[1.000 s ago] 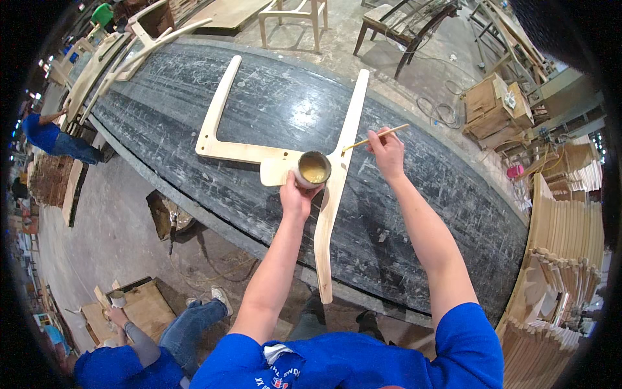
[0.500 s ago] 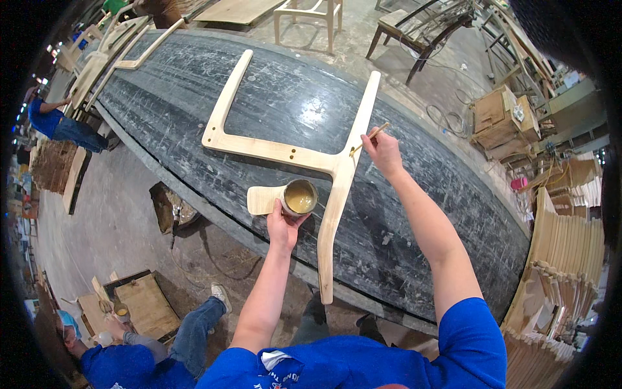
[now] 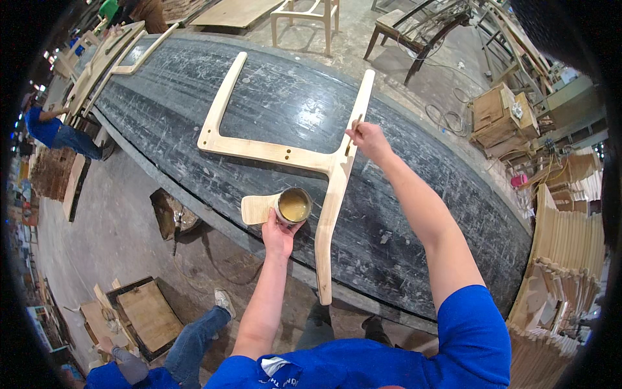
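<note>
My left hand (image 3: 278, 237) is closed around a cup (image 3: 295, 205) of yellowish-brown, glue-like liquid, held above the near edge of the dark, scratched table (image 3: 414, 201). Against the cup's left side is a flat, pale wooden piece (image 3: 257, 210) with rounded corners; whether it is joined to the cup I cannot tell. My right hand (image 3: 368, 140) pinches a thin stick (image 3: 357, 121), its lower end over the joint area of a pale wooden chair frame (image 3: 334, 201). This frame lies flat, with dark holes in its crossbar and left corner.
More wooden frame parts (image 3: 146, 55) lie at the table's far left end. Chair frames (image 3: 303, 18) stand beyond the table. Stacked curved wooden parts (image 3: 570, 233) fill the right. Co-workers in blue shirts are at the left (image 3: 44, 126) and lower left (image 3: 139, 377).
My right hand and stick have moved slightly left and up along the frame, the stick now more upright. The cup in my left hand has shifted slightly left and down.
</note>
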The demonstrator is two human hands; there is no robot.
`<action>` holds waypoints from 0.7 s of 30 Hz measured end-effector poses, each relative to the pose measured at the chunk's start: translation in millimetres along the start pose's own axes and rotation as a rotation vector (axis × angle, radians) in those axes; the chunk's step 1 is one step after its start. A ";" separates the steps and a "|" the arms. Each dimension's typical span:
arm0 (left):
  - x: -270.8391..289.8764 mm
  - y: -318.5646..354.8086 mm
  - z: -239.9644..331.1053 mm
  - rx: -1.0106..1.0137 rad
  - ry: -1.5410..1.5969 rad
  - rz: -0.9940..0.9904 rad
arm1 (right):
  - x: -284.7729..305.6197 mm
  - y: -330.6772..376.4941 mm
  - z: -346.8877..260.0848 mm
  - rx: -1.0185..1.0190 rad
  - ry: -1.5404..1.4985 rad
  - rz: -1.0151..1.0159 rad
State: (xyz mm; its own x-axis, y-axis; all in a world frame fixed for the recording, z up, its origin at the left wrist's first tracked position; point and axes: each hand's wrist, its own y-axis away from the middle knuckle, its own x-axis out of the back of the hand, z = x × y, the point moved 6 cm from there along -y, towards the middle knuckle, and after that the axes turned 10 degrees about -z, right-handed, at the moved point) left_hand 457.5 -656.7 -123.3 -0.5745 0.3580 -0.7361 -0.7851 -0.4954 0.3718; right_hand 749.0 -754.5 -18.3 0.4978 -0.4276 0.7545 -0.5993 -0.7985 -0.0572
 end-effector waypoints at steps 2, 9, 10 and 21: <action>2.5 1.8 -1.1 0.002 -0.006 0.005 | 9.8 -2.6 3.9 -0.025 0.103 -0.014; 15.9 24.0 13.4 -0.113 -0.093 0.050 | 13.3 -1.7 -31.1 0.384 0.230 -0.542; 16.2 27.7 14.6 -0.090 -0.120 0.029 | 19.2 4.3 -29.0 0.339 0.305 -0.591; -91.6 104.7 -87.2 0.095 -0.298 -0.181 | 186.6 331.5 15.8 -0.070 0.190 0.223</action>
State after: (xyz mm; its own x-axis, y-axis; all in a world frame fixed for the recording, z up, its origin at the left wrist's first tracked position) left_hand 448.2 -810.4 -66.3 -0.4558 0.6550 -0.6026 -0.8901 -0.3321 0.3123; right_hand 653.1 -1105.7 93.3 0.2263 -0.4968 0.8378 -0.7258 -0.6597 -0.1952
